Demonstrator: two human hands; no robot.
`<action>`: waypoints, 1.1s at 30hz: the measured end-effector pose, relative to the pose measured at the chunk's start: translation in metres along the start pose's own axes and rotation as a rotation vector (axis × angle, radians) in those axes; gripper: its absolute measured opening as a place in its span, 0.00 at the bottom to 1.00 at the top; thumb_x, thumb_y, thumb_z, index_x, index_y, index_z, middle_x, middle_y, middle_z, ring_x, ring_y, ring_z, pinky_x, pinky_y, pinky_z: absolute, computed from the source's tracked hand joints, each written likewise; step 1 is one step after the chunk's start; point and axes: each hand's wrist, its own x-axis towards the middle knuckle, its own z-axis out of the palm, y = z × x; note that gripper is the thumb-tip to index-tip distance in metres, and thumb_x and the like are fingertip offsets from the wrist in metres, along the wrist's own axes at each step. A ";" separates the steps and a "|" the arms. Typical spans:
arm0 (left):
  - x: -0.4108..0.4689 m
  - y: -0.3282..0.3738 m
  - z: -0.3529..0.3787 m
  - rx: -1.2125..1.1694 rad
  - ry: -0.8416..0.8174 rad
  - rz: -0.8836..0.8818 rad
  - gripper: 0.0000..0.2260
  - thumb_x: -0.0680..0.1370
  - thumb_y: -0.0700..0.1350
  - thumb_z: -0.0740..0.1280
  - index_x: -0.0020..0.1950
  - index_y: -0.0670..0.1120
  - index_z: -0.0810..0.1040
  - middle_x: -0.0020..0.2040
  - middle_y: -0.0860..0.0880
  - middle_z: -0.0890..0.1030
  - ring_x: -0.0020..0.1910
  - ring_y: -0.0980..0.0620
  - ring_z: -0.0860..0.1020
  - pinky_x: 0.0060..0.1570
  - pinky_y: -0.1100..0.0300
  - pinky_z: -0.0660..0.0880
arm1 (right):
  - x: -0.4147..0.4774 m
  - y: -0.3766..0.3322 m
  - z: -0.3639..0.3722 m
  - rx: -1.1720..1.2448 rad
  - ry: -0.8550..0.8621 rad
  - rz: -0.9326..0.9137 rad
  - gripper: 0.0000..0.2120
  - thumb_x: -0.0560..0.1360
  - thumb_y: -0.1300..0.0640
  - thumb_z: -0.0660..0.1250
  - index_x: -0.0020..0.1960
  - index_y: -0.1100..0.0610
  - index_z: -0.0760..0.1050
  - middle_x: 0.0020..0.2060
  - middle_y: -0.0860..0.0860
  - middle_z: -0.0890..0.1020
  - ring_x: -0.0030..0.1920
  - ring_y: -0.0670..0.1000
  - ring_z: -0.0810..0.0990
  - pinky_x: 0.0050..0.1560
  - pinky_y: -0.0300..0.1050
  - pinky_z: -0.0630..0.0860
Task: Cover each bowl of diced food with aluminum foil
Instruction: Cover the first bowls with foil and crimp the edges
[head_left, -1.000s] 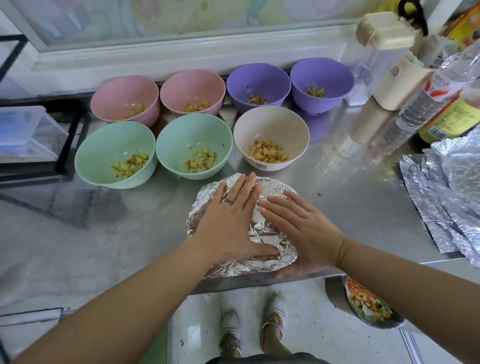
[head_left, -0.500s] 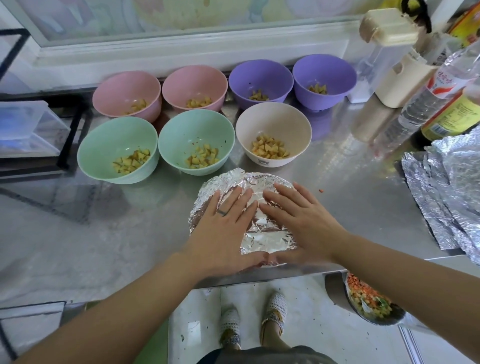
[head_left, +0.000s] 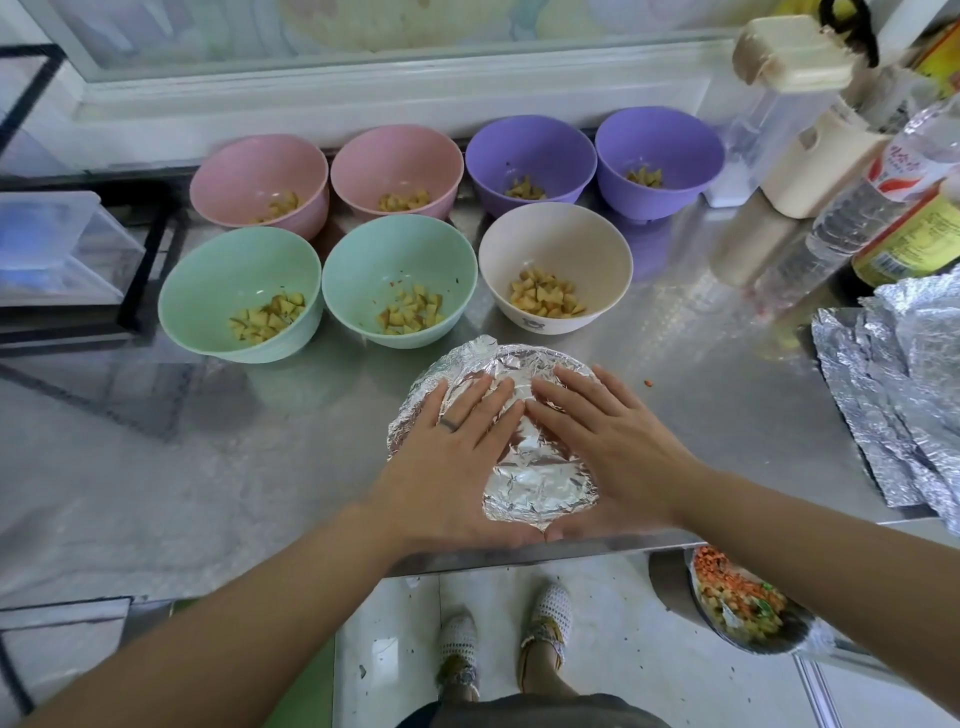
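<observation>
A bowl wrapped in crinkled aluminum foil (head_left: 535, 478) stands near the front edge of the steel table. My left hand (head_left: 452, 457) lies flat on the left of its foil top, fingers straight. My right hand (head_left: 608, 441) lies flat on the right side, thumb along the near rim. Behind it stand several uncovered bowls of yellow diced food: two green bowls (head_left: 244, 291) (head_left: 400, 275), a cream bowl (head_left: 556, 265), two pink bowls (head_left: 260, 176) (head_left: 397, 166) and two purple bowls (head_left: 530, 156) (head_left: 660, 150).
Loose foil sheets (head_left: 904, 395) lie at the table's right edge. Bottles (head_left: 883, 197) and a cream-lidded container (head_left: 795, 57) stand at the back right. A metal bowl of mixed diced food (head_left: 737, 608) sits below the table on the right. A clear plastic box (head_left: 57, 244) is at far left.
Both hands slid toward me over the foil top and now frame its near rim. The camera shifted slightly; the bowls have not moved.
</observation>
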 end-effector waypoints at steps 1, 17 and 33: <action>0.000 0.000 0.001 -0.004 0.021 0.005 0.55 0.69 0.82 0.46 0.83 0.46 0.46 0.83 0.46 0.43 0.82 0.47 0.39 0.78 0.39 0.45 | 0.000 0.000 0.000 0.005 0.003 0.002 0.57 0.66 0.15 0.49 0.82 0.52 0.52 0.81 0.51 0.53 0.81 0.55 0.45 0.79 0.62 0.46; -0.008 -0.003 -0.001 -0.058 0.081 0.021 0.56 0.66 0.84 0.43 0.84 0.48 0.46 0.84 0.49 0.43 0.81 0.50 0.37 0.78 0.38 0.44 | -0.003 -0.008 -0.008 -0.028 0.006 0.000 0.57 0.66 0.16 0.49 0.82 0.54 0.54 0.81 0.54 0.55 0.81 0.58 0.46 0.78 0.66 0.47; -0.010 0.015 0.033 -0.422 0.459 -0.143 0.31 0.84 0.58 0.53 0.82 0.40 0.56 0.83 0.45 0.53 0.82 0.46 0.48 0.78 0.42 0.55 | 0.023 -0.030 -0.008 -0.069 -0.061 0.009 0.59 0.65 0.14 0.44 0.83 0.54 0.46 0.82 0.54 0.47 0.81 0.58 0.38 0.76 0.69 0.43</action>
